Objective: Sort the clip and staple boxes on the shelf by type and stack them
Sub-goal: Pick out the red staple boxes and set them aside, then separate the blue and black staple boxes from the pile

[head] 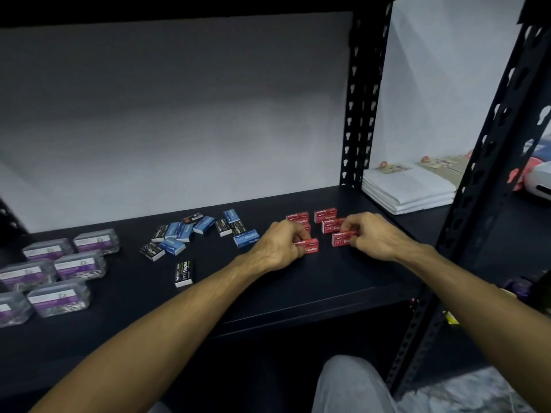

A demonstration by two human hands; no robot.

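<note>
Several red staple boxes (325, 215) lie in two short columns on the black shelf (298, 281). My left hand (278, 245) pinches the nearest red box of the left column (311, 246). My right hand (372, 235) pinches the nearest red box of the right column (341, 239). Blue staple boxes (246, 237) and black staple boxes (184, 273) lie mixed and scattered in the shelf's middle. Several clear clip boxes with purple labels (80, 265) sit grouped at the left.
A black perforated upright (362, 93) stands at the shelf's back right, and another upright (489, 162) at the front right. Folded white papers (408, 187) lie beyond the shelf on the right. My knee (348, 383) is below the shelf edge.
</note>
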